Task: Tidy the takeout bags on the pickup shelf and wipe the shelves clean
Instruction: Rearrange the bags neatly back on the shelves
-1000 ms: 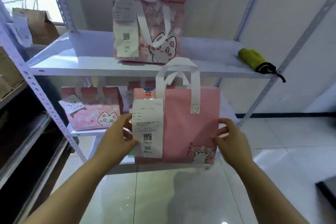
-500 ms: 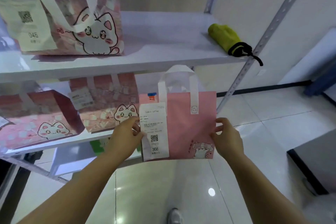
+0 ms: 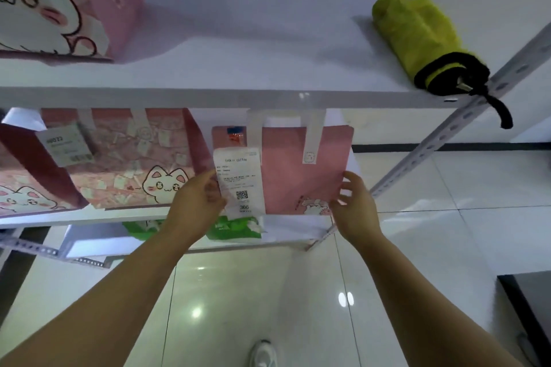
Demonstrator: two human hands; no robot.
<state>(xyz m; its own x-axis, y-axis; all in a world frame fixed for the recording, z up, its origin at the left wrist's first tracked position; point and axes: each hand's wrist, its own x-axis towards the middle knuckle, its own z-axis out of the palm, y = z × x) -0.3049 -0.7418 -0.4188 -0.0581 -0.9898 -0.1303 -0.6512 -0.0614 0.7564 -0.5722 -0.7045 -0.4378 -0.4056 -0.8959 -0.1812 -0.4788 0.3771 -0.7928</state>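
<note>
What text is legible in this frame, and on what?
"luckin coffee": top of the receipt on the plain pink bag.
"366": bottom of that receipt, under its QR code.
Receipt's other lines: too small to read.
Label on the cat-print bag: blurred, unreadable.

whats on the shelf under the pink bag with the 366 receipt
Green packets lie on the lower shelf under the pink bag. The left hand and the shelf edge above cover much of them, so their number is unclear.

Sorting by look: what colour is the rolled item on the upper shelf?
The rolled item is yellow-green with a black end; head view.
</note>
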